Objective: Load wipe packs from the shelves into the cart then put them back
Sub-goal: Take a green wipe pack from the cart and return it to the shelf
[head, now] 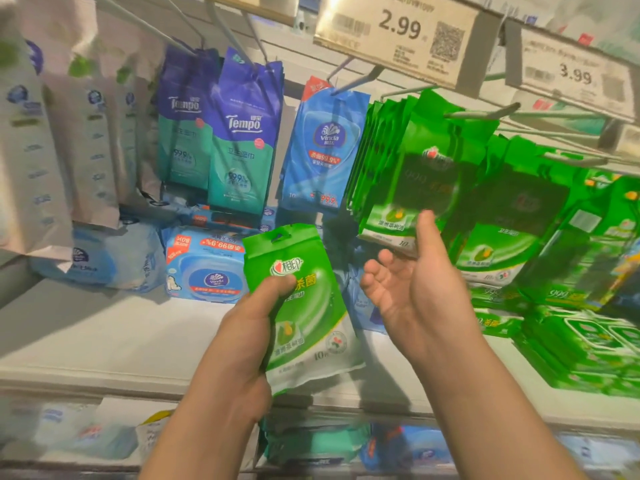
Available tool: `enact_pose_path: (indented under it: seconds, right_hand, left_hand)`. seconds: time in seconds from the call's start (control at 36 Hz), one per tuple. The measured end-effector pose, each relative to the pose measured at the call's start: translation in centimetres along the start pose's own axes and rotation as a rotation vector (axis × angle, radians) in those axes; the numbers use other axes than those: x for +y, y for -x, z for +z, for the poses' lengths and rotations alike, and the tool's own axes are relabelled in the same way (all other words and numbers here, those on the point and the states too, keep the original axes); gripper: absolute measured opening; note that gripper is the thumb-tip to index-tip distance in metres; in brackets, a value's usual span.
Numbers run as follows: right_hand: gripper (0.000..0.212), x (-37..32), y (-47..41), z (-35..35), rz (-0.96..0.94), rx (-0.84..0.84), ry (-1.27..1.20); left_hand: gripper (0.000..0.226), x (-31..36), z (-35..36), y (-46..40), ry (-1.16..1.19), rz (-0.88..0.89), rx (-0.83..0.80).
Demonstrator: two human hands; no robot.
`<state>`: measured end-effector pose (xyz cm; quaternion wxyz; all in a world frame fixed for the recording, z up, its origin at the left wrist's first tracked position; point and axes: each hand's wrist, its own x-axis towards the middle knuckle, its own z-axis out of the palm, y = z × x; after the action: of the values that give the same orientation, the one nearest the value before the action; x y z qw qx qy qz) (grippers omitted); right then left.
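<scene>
Both hands are raised in front of a store shelf, a little apart from each other. On the left, the left hand (242,327) grips a green wipe pack (304,306) by its lower left side, thumb pressed across the front and the other fingers hidden behind it; the pack stands nearly upright, tilted slightly, its hanging hole at the top. To the right, the right hand (412,282) is palm-up with fingers loosely spread and holds nothing, its thumb reaching up to touch the bottom edge of the front pack in a row of hanging green wipe packs (415,161). Below the hands, a lower shelf (104,441) carries blurred blue and green packs. Just beyond the hands, the white shelf board (104,327) bears a blue Vinda tub-style wipe pack (207,265) lying flat, a pale blue pack (104,258) to its left, and stacked green packs (588,348) at the right. Farther back, on hooks, hang two purple-and-teal Tempo packs (242,133), a blue Vinda pack (325,147) and, far left, white packs (52,133). Overhead at the right, price tags read 2.99 (398,32) and 3.99 (575,74).
</scene>
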<state>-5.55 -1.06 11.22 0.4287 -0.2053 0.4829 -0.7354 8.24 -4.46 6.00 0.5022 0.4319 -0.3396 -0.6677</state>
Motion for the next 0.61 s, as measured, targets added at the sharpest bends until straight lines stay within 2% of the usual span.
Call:
enact_pose_path:
  seconds: [0.06, 0.14, 0.22, 0.28, 0.31, 0.42, 0.61]
  right_hand:
    - [0.055, 0.7, 0.6, -0.4, 0.032, -0.036, 0.029]
    - [0.043, 2.0, 1.6, -1.0, 0.001, -0.119, 0.267]
    - [0.041, 3.0, 2.3, -1.5, -0.11, -0.251, 0.625]
    - [0.052, 3.3, 2.7, -1.7, -0.153, -0.322, 0.752]
    - [0.05, 3.3, 2.7, -1.8, -0.168, -0.34, 0.778]
    - [0.022, 3.1, 2.7, -2.1, -0.213, -0.371, 0.828]
    - [0.029, 3.0, 2.8, -2.9, -0.301, -0.289, 0.829]
  left_hand:
    - [0.034, 0.1, -0.1, 0.2, 0.033, 0.004, -0.051]
    - [0.031, -0.2, -0.5, 0.4, 0.144, 0.016, -0.116]
    - [0.005, -0.9, -0.2, 0.8, 0.216, -0.015, -0.136]
    - [0.046, -1.5, -0.5, 1.0, 0.279, -0.059, -0.137]
    - [0.054, -1.9, -0.7, 1.1, 0.304, -0.05, -0.163]
    - [0.063, -2.2, -0.8, 1.6, 0.3, 0.002, -0.173]
    - [0.065, -1.7, -0.4, 2.1, 0.28, 0.042, -0.159]
